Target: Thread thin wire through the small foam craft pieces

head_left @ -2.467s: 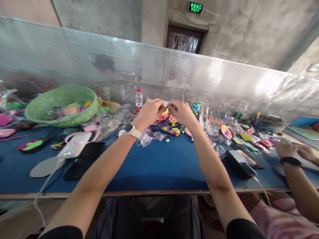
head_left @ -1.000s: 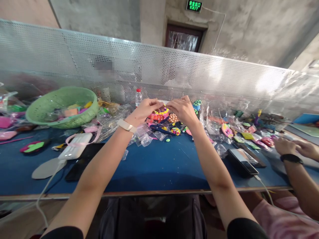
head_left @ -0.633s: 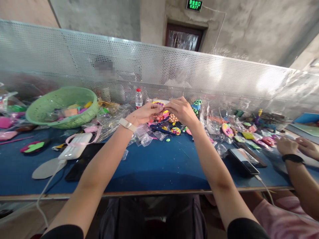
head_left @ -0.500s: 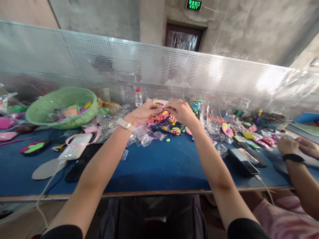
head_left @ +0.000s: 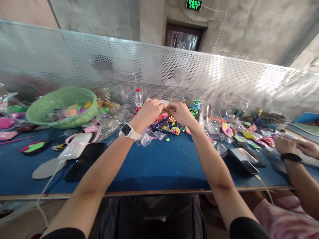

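Note:
My left hand (head_left: 151, 112), with a white watch on its wrist, is bent over with its back upward. Its fingertips are pinched together close to those of my right hand (head_left: 181, 113), which is also closed in a pinch. Whatever lies between the fingers is too small and covered to name. Just below and behind them are a red piece with light spots (head_left: 162, 117), a tan and brown patterned piece (head_left: 171, 119) and a yellow and pink figure (head_left: 175, 131). A green piece with dark patches (head_left: 193, 112) stands beside my right hand.
A green basket (head_left: 92, 113) with colourful pieces stands at left. Near it lie a white power bank (head_left: 74, 147) and a dark phone (head_left: 83, 162). A red-capped bottle (head_left: 138, 99) stands behind. At right are a device (head_left: 243, 162) and another person's hands (head_left: 286, 146).
My left hand has turned over, so its back and the watch face now show. My right hand has shifted slightly, and the fingertips of both remain close together.

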